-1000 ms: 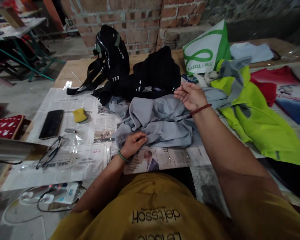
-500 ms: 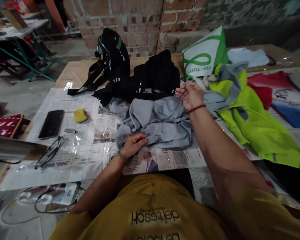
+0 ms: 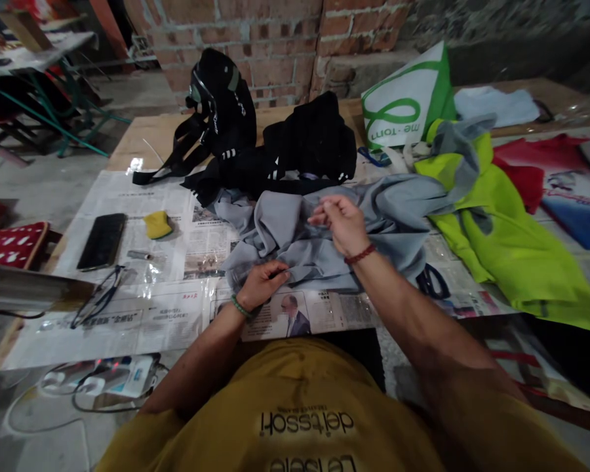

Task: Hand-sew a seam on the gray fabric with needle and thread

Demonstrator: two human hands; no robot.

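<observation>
Pinching the lower-left part of 1 crumpled, light-grey, smooth fabric piece (image 3: pixel 280 216) btwn thumb & fingers: L hand (image 3: pixel 263 285), w/ 1 green beaded bracelet (image 3: pixel 240 307). R hand (image 3: pixel 343 221), w/ 1 red braided bracelet (image 3: pixel 360 254), is over same fabric, fingers curled, thumb near fingertips; can't tell if anything's held. Fabric = mid-frame, wrinkled, matte, on newspaper sheets (image 3: pixel 172 328) w/ Chinese print, mostly too small to read. Other text: 1 mustard T-shirt (image 3: pixel 295 357), bottom ctr, upside-down black letters approx. "deitssori"; 1 white-&-green bag (image 3: pixel 398 108), upper right, upside-down "me·tom" approx. Left side: 1 black phone (image 3: pixel 101 241), 1 yellow-&-green sponge (image 3: pixel 157 225), 1 short grey tube (image 3: pixel 139 254). Upper left-ctr: 1 black fabric backpack (image 3: pixel 229 105). Right: 1 neon-yellow-&-grey garment (image 3: pixel 516 255).
</observation>
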